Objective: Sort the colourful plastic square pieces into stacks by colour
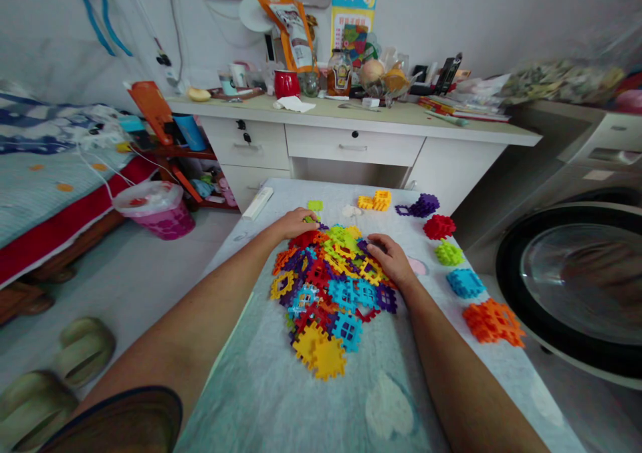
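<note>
A heap of plastic interlocking tiles (328, 282) in several colours lies in the middle of a pale cloth-covered table (281, 386). My left hand (293, 223) rests at the heap's far left edge, fingers curled on a tile I cannot name. My right hand (390, 257) lies on the heap's right side, fingers bent onto the tiles. Sorted stacks stand apart to the right: orange (493, 321), blue (465, 282), green (449, 253), red (439, 227), purple (421, 206) and yellow (376, 201).
A white desk (351, 142) crowded with bottles, a red mug (286, 83) and papers stands beyond the table. A bed (45, 178) and a pink bin (155, 209) are at the left, slippers (60, 373) on the floor, a washing machine door (572, 286) at the right.
</note>
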The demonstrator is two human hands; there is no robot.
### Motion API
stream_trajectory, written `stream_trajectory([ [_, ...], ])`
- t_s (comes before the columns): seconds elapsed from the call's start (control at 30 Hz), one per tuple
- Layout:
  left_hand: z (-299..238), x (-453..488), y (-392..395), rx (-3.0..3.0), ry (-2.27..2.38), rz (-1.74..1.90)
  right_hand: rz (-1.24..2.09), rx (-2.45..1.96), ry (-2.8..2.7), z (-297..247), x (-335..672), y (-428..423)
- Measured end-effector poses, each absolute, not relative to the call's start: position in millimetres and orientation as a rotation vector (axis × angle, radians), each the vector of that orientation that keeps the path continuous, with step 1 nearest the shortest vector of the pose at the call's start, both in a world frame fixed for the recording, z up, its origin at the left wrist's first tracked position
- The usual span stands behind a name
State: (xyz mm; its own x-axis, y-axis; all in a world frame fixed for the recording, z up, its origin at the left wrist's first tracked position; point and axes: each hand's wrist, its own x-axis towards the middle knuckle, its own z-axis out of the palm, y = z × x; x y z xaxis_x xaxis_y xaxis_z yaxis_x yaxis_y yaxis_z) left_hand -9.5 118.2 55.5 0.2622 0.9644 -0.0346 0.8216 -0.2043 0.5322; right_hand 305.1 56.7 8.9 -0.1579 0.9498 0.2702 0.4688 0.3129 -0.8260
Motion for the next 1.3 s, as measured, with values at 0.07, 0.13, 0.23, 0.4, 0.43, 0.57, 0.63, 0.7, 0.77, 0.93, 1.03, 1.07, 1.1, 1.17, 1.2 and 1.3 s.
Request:
stream_trajectory([
  [0.07, 61.3, -9.5, 111.4, 2.047, 1.392, 0.450, 0.752, -1.271, -1.763, 9.0, 304.6, 56.6],
  [0.13, 67.5, -9.4, 107.6, 1.954, 1.258, 0.438, 0.758, -1.262, -1.760, 9.0, 304.6, 56.5],
  [0.23, 75.5, -6.0, 111.5, 1.938, 1.312, 0.369, 0.765, -1.260, -1.752, 9.3, 304.9, 56.6],
  [0.4, 72.6, 10.7, 139.8, 2.070, 1.719, 0.385, 0.760, -1.260, -1.752, 9.7, 304.9, 56.9],
  [0.43, 68.8, 14.2, 145.9, 2.066, 1.788, 0.403, 0.756, -1.260, -1.749, 9.5, 304.9, 56.8],
  [0.57, 50.4, 23.6, 162.7, 1.993, 1.998, 0.387, 0.762, -1.259, -1.732, 7.9, 305.5, 56.5],
  [0.63, 43.9, 25.2, 165.9, 1.979, 2.005, 0.341, 0.767, -1.264, -1.725, 7.1, 305.8, 56.6],
  [0.7, 41.1, 25.5, 165.9, 2.006, 1.961, 0.313, 0.769, -1.266, -1.728, 6.8, 306.0, 57.0],
  [0.77, 41.3, 24.4, 162.6, 2.058, 1.891, 0.305, 0.762, -1.261, -1.744, 7.2, 305.9, 57.4],
  [0.93, 47.5, 15.4, 141.2, 2.180, 1.688, 0.297, 0.737, -1.263, -1.782, 7.9, 305.4, 59.2],
  [1.03, 53.3, 6.0, 123.2, 2.229, 1.565, 0.303, 0.732, -1.271, -1.785, 6.2, 306.2, 60.5],
  [1.07, 55.8, 2.3, 116.8, 2.238, 1.534, 0.314, 0.731, -1.269, -1.784, 5.3, 306.7, 60.9],
  [1.1, 58.7, -1.8, 110.1, 2.241, 1.504, 0.332, 0.731, -1.264, -1.784, 4.5, 307.1, 61.3],
  [1.17, 65.9, -11.3, 95.5, 2.220, 1.416, 0.401, 0.729, -1.257, -1.785, 3.2, 308.0, 61.8],
  [1.2, 70.1, -17.0, 87.5, 2.197, 1.367, 0.432, 0.727, -1.256, -1.786, 2.9, 308.4, 61.8],
  [1.3, 83.4, -38.4, 59.6, 2.168, 1.377, 0.445, 0.730, -1.265, -1.787, 3.7, 308.5, 61.3],
])
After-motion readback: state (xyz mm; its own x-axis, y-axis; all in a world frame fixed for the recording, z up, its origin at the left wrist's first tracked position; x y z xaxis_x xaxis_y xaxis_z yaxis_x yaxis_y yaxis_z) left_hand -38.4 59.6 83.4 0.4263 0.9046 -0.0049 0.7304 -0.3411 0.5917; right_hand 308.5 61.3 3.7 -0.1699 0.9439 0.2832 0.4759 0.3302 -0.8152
